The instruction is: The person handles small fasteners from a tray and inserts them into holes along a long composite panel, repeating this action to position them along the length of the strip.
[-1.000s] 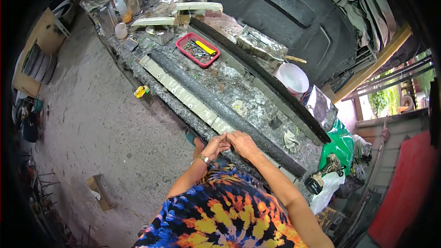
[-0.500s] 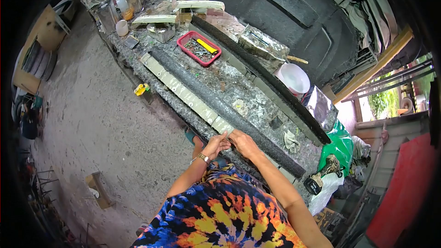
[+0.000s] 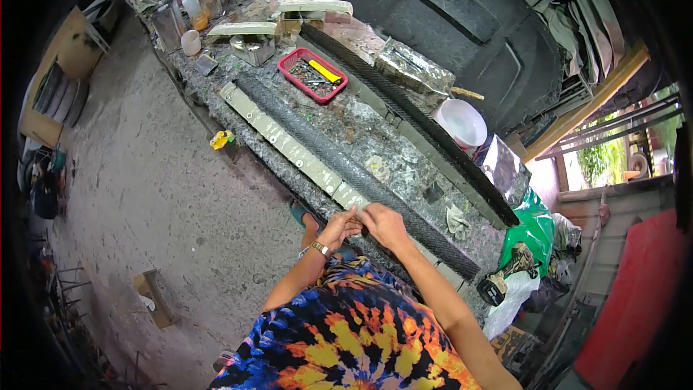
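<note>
A long part lies along the near edge of the workbench, with a pale, spotted flange (image 3: 289, 153) beside a dark woven carbon-fibre strip (image 3: 325, 159). Holes run along the flange. My left hand (image 3: 342, 228), wearing a wristwatch (image 3: 320, 248), is at the flange's outer edge with its fingers pinched together. Right beside it, my right hand (image 3: 382, 224) rests over the flange, its fingers curled and closed toward the left fingertips. Whatever lies between the fingers is hidden or too small to make out.
Farther back lies a second long black woven part (image 3: 411, 115). A pink basket (image 3: 281, 65) holds small hardware and a yellow-handled tool (image 3: 325, 71). A white bucket (image 3: 460, 124), a cordless drill (image 3: 505, 278) and green plastic (image 3: 533, 227) sit to the right. A yellow object (image 3: 220, 140) is at the bench's left edge.
My right hand has shifted slightly, its fingers bending more at the flange. My left hand stays almost in place. The long part and the other bench items have not moved.
</note>
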`<action>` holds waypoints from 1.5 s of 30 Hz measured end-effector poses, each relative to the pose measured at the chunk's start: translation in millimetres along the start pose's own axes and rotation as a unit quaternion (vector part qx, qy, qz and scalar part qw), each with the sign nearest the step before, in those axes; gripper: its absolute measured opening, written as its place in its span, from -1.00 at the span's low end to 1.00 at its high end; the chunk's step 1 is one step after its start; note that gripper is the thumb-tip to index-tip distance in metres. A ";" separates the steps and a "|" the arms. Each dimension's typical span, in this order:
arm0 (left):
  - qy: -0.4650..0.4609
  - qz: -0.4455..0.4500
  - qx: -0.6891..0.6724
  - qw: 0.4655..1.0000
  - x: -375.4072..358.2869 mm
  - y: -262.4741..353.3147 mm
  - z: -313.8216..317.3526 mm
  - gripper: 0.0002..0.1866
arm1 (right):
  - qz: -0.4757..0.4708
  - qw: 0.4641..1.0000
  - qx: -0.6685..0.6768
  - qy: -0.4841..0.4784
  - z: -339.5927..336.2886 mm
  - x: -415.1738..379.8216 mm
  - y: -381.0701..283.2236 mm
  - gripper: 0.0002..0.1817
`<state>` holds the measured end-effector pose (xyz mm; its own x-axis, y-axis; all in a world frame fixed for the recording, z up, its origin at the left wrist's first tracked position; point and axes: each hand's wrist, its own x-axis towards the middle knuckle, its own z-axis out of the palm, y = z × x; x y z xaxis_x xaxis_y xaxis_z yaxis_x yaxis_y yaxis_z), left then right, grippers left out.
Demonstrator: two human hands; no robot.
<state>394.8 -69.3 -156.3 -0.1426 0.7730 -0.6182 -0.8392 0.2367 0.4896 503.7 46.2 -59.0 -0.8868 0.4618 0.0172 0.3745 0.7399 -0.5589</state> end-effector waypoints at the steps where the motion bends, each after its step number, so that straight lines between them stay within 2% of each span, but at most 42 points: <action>1: 0.001 0.000 -0.002 1.000 -0.2 -1.1 -0.4 -0.51 | -0.001 1.000 0.000 -0.002 4.4 -6.1 5.2 -0.81; 2: 0.012 0.002 0.003 1.000 0.4 -1.7 -0.1 -0.51 | 0.073 0.991 0.109 -0.041 8.6 -14.0 12.8 -0.77; 4: 0.022 0.004 0.010 1.000 0.3 -1.9 1.1 -0.50 | 0.195 0.925 0.306 -0.110 12.4 -26.9 17.7 -0.65; 8: 0.023 0.001 0.015 1.000 0.8 -0.4 0.6 -0.48 | 0.247 0.884 0.387 -0.084 22.5 -39.6 29.2 -0.68; 10: 0.020 -0.002 0.013 1.000 1.1 -1.8 -0.9 -0.48 | 0.275 0.844 0.456 -0.071 12.8 -37.7 4.6 -0.74; 13: 0.008 -0.005 0.010 1.000 1.8 -1.6 -2.5 -0.48 | 0.270 0.858 0.431 -0.075 13.2 -37.4 17.1 -0.73; 15: 0.023 0.005 0.011 1.000 1.1 -2.2 -0.2 -0.48 | 0.256 0.871 0.417 -0.041 12.8 -37.5 9.9 -0.71; 17: 0.021 0.001 0.014 1.000 0.2 -1.0 1.5 -0.49 | 0.267 0.840 0.466 -0.078 3.6 -35.9 -7.8 -0.70; 18: 0.020 -0.002 0.016 1.000 -0.6 -0.1 1.5 -0.49 | 0.293 0.847 0.422 -0.137 1.8 -34.0 2.3 -0.71; 19: 0.021 -0.001 0.017 1.000 -1.7 0.8 1.7 -0.49 | 0.292 0.847 0.423 -0.138 5.3 -34.9 6.2 -0.71; 20: 0.023 -0.003 0.018 1.000 -2.5 1.0 2.5 -0.51 | 0.242 0.917 0.299 -0.106 8.7 -35.9 10.4 -0.71; 21: 0.024 -0.004 0.018 1.000 -2.8 1.3 3.8 -0.52 | 0.186 0.966 0.167 -0.071 6.8 -35.1 8.1 -0.71; 22: 0.007 -0.012 0.003 1.000 2.8 -4.1 -1.0 -0.56 | 0.128 0.988 0.087 -0.010 2.4 -29.4 -3.4 -0.73; 23: -0.009 -0.013 -0.008 1.000 6.6 -6.0 -6.4 -0.59 | 0.117 0.989 0.091 -0.001 1.9 -22.8 -5.4 -0.73; 25: -0.005 -0.024 -0.002 1.000 14.4 -11.5 -12.3 -0.59 | 0.036 0.990 -0.119 -0.060 4.8 -10.0 -12.3 -0.74; 27: -0.031 -0.029 0.002 0.999 15.9 -10.7 -15.3 -0.58 | 0.005 0.975 -0.188 -0.120 17.0 -0.8 -4.5 -0.72; 29: -0.047 -0.029 0.014 0.998 8.7 -4.6 -8.5 -0.62 | -0.038 0.966 -0.222 -0.124 19.4 2.8 -5.6 -0.75; 35: -0.066 -0.062 0.029 0.995 6.8 8.5 -9.6 -0.63 | -0.003 0.978 -0.185 -0.100 28.3 4.1 -5.2 -0.81; 37: -0.098 -0.107 0.027 0.989 6.6 19.4 -12.6 -0.62 | 0.061 0.968 -0.198 -0.143 26.9 1.8 -11.7 -0.82; 39: -0.131 -0.154 0.015 0.979 1.5 36.8 -17.1 -0.60 | 0.089 0.974 -0.163 -0.132 34.1 -1.9 -12.3 -0.81; 41: -0.163 -0.232 0.162 0.945 -2.3 66.8 -23.1 -0.65 | 0.213 0.971 -0.078 -0.081 22.7 -4.2 -24.0 -0.78; 42: -0.178 -0.167 0.348 0.905 3.9 70.2 -40.3 -0.69 | 0.259 0.961 -0.039 -0.090 4.3 -1.3 -37.7 -0.75; 43: -0.179 -0.174 0.343 0.906 0.1 90.2 -47.2 -0.69 | 0.264 0.959 -0.039 -0.096 -5.1 -1.2 -45.7 -0.75; 45: -0.200 -0.012 0.410 0.890 -13.1 156.8 -46.2 -0.72 | 0.332 0.940 0.011 -0.079 -15.4 -6.2 -53.1 -0.75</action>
<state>240.8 -69.5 -99.8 0.2061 0.8713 -0.4454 -0.1516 0.4782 0.8651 493.6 11.6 -16.7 -0.4890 0.7388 -0.4638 0.8556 0.3027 -0.4199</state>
